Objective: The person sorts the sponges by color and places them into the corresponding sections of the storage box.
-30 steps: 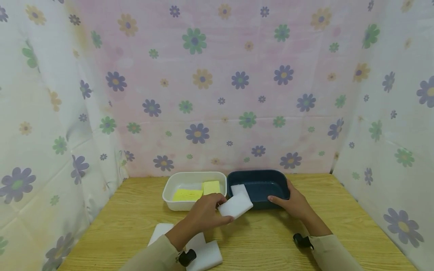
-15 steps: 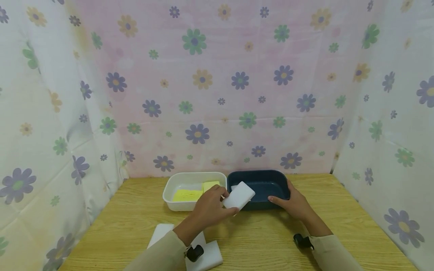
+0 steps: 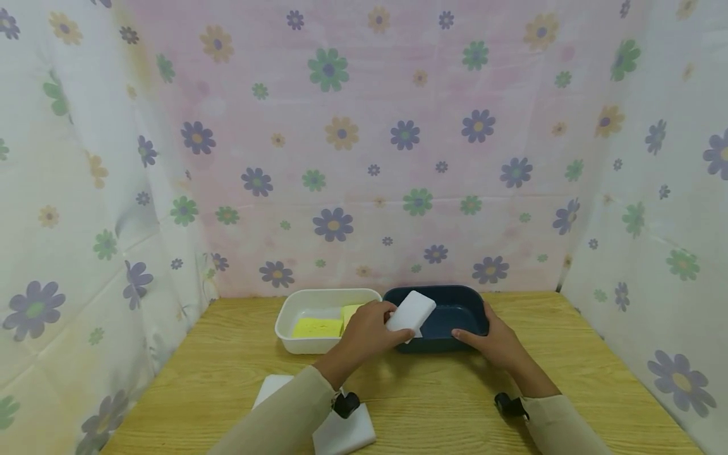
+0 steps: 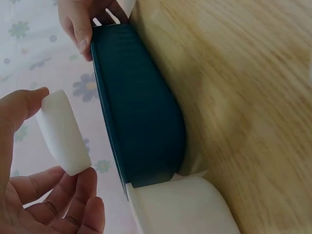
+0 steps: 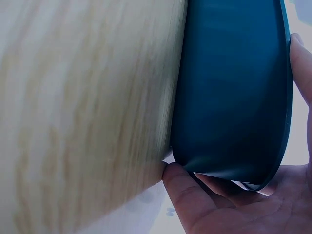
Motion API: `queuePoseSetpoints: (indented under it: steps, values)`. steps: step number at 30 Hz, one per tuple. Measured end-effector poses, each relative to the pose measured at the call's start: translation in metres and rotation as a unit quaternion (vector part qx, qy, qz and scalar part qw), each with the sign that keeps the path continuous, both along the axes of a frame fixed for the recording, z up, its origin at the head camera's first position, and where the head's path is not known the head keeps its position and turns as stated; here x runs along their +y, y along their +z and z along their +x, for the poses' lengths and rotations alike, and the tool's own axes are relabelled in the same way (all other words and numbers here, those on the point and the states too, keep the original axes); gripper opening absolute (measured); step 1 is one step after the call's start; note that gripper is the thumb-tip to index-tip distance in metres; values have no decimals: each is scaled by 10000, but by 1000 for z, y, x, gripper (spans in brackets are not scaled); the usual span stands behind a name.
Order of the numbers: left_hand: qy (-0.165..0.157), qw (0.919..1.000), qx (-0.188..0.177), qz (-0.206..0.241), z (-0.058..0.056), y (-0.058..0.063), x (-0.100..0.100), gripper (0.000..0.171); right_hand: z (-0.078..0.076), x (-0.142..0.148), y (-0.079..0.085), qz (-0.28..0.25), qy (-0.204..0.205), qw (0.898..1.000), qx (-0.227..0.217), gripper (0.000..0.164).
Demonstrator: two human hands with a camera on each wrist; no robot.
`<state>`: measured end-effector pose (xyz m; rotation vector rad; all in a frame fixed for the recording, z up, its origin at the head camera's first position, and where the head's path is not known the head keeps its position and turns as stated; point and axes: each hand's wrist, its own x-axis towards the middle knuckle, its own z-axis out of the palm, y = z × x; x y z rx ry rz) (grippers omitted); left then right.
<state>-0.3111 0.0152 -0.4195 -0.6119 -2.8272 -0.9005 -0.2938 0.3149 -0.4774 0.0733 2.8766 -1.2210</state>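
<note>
My left hand (image 3: 372,328) pinches a white sponge block (image 3: 413,311) between thumb and fingers, above the left part of a dark blue plastic container (image 3: 455,344). In the left wrist view, the sponge (image 4: 63,132) is held edge-on, beside and apart from the container wall. My right hand (image 3: 500,338) grips the container's right end, thumb over the rim and fingers around the outside. The right wrist view shows those fingers (image 5: 187,192) against the container's end. Another white piece inside the container is mostly hidden behind the left hand and held sponge.
A white container (image 3: 292,346) stands against the blue one's left side, holding yellow sponges (image 3: 316,327). Several white sponge blocks (image 3: 344,433) lie on the wooden table (image 3: 443,404) near the front, partly under the left sleeve. Flowered cloth (image 3: 370,158) encloses the back and sides.
My left hand has moved right and away from me with the white sponge block, now over the dark blue container, tilting the sponge more upright. The right hand keeps its place on the container.
</note>
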Motion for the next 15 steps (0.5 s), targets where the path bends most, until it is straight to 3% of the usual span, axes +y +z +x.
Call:
queuePoseSetpoints:
  steps: [10,15]
  values:
    - [6,9995,-255,185,-14,6,17,61,0,2,-2,-73,50,10000,-7,128]
    - [103,9997,-167,-138,-21,4,30,62,0,3,-2,-26,65,10000,-2,128]
